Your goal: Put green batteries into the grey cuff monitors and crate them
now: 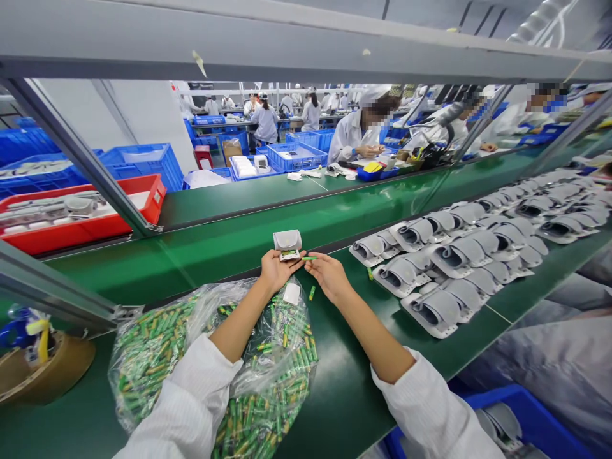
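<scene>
My left hand [278,271] holds a small white-and-grey wrist blood pressure monitor [287,241], with its open battery bay [289,255] facing me. My right hand [327,275] pinches a green AA battery [309,258] by the bay's edge. A loose green battery [312,292] lies on the green belt just below my right hand. Under my left forearm sits a clear plastic bag [270,376] full of green batteries. A row of similar wrist monitors [459,252] stands on the belt to my right.
The green conveyor belt [344,338] runs diagonally under a grey metal rail [287,44]. Beyond it are a red tray [143,204] of parts and blue crates [296,156]. Co-workers in white coats work at benches behind. A brown tape roll [43,366] sits at left.
</scene>
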Demonstrator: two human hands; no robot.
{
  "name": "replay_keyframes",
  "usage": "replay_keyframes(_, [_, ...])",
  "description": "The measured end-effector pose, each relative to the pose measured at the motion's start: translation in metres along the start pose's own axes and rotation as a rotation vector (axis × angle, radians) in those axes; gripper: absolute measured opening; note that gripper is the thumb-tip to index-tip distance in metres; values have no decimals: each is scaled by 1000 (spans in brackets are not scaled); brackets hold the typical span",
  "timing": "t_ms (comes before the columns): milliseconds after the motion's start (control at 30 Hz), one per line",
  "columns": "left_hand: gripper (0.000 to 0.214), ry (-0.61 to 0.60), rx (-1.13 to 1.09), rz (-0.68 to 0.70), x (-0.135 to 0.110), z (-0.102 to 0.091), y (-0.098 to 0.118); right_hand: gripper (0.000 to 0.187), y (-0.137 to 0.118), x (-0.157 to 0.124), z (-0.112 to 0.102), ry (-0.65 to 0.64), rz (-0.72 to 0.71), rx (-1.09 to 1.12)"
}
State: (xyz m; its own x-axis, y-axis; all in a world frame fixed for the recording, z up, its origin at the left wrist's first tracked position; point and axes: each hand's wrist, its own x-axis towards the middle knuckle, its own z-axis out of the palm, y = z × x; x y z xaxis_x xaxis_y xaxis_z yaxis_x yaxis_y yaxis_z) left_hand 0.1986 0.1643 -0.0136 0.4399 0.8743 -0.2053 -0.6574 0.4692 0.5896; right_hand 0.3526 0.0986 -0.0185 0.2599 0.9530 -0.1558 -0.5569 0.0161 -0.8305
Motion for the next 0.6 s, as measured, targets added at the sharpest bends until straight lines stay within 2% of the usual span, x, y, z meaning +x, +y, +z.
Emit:
replay_keyframes(267, [52, 16, 35, 11, -1, 3, -2, 33, -4, -9, 5, -58, -96, -3])
replay_keyframes(433, [47, 17, 56, 0, -4, 5, -4, 47, -1, -6, 1, -54, -267, -407])
replay_keyframes(533, [45, 27, 68, 16, -4, 5, -5, 47, 0, -6, 1, -69, -378, -665])
replay_keyframes(600, [39, 47, 76, 26, -3, 5, -6, 45, 0, -7, 2, -82, -414, -713])
